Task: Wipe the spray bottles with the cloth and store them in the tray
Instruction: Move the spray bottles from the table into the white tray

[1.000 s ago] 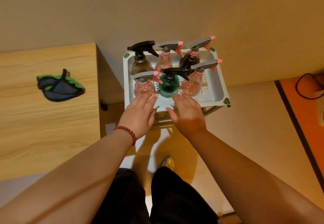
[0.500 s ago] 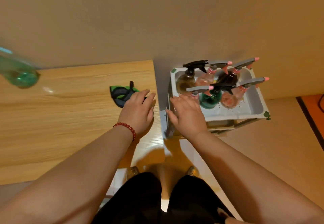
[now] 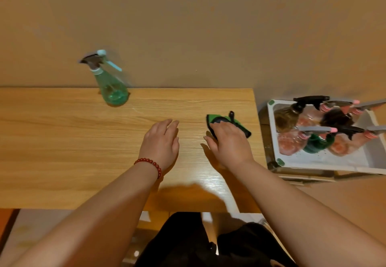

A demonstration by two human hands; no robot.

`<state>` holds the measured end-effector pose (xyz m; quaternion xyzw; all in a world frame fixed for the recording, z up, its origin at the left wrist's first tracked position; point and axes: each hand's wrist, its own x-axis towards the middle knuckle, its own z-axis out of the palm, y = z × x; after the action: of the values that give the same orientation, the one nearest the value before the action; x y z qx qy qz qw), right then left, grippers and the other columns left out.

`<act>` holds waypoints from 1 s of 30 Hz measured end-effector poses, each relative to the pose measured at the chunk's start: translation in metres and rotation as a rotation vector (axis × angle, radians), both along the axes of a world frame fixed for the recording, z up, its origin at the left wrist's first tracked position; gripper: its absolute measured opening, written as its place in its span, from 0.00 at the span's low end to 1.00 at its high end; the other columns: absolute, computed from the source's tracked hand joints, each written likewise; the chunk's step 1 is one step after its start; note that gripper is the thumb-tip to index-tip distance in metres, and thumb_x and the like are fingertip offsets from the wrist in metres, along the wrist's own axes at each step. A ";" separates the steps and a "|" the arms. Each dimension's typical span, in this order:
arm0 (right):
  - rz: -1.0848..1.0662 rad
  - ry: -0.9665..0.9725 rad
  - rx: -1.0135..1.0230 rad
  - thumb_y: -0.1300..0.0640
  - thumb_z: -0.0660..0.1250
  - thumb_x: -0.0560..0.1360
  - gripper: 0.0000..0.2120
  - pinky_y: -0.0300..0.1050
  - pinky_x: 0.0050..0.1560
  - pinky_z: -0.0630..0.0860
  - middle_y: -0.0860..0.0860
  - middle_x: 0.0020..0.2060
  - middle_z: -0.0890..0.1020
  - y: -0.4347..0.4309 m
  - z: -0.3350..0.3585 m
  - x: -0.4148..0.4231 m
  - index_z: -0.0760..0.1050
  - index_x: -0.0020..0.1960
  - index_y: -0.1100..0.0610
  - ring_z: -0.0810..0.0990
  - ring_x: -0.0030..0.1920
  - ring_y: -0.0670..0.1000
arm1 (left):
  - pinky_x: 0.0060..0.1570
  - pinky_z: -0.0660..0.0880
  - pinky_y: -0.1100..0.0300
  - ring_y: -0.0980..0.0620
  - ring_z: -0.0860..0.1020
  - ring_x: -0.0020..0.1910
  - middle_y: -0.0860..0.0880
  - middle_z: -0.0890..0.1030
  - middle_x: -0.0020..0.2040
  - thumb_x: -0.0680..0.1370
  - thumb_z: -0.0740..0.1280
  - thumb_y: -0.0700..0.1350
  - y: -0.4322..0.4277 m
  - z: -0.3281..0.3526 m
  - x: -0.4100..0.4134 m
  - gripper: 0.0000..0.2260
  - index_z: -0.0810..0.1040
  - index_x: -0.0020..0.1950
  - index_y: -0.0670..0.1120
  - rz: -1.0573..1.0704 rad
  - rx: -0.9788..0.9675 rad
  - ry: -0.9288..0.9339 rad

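Observation:
A green spray bottle [image 3: 111, 88] with a pale blue trigger stands upright at the back of the wooden table [image 3: 62, 141], against the wall. A green and dark cloth [image 3: 240, 121] lies near the table's right end. My right hand [image 3: 228, 142] lies over the cloth with its fingertips on it and the thumb spread out to the left. My left hand [image 3: 160, 141] hovers flat over the table's middle, fingers straight, holding nothing. To the right of the table, the white tray [image 3: 325, 160] holds several spray bottles standing close together.
The tray sits on a low stand beside the table's right edge, below table height. A beige wall runs right behind the table. My dark-clothed legs show under the table's front edge.
The view swung left from the tray to the table. Both hands left the tray; the right hand came down on the cloth and the left moved over the table's middle.

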<state>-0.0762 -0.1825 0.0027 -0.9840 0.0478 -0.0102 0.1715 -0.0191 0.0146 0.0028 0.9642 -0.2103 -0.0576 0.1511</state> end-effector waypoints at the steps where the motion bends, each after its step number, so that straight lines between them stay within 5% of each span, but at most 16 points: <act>1: 0.017 0.023 -0.005 0.47 0.64 0.79 0.21 0.55 0.64 0.70 0.56 0.59 0.80 0.008 0.000 0.005 0.75 0.65 0.59 0.75 0.64 0.58 | 0.71 0.61 0.49 0.43 0.65 0.73 0.43 0.69 0.74 0.81 0.62 0.44 0.013 -0.001 0.003 0.22 0.67 0.75 0.45 0.035 -0.002 0.010; 12: 0.115 0.159 -0.078 0.44 0.56 0.81 0.20 0.49 0.65 0.65 0.51 0.63 0.76 0.065 -0.010 0.055 0.71 0.65 0.55 0.70 0.66 0.53 | 0.74 0.57 0.47 0.41 0.56 0.77 0.42 0.56 0.79 0.81 0.64 0.49 0.098 0.002 0.065 0.30 0.56 0.79 0.44 0.405 -0.132 0.043; 19: 0.129 0.183 -0.091 0.43 0.56 0.81 0.20 0.48 0.66 0.63 0.50 0.65 0.75 0.083 -0.010 0.084 0.70 0.67 0.53 0.69 0.67 0.52 | 0.75 0.57 0.49 0.43 0.54 0.78 0.43 0.54 0.80 0.77 0.70 0.54 0.116 0.007 0.134 0.40 0.51 0.80 0.44 0.627 -0.393 0.047; 30: 0.142 0.180 -0.031 0.44 0.58 0.80 0.20 0.48 0.65 0.64 0.51 0.64 0.76 0.096 -0.014 0.101 0.71 0.66 0.54 0.69 0.67 0.53 | 0.70 0.68 0.50 0.47 0.68 0.71 0.46 0.69 0.73 0.79 0.68 0.52 0.110 0.002 0.178 0.30 0.61 0.77 0.46 0.617 -0.558 0.091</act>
<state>0.0245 -0.0868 -0.0113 -0.9844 -0.0072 0.0896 0.1514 0.1584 0.1250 0.0050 0.9005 0.0880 0.0072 0.4258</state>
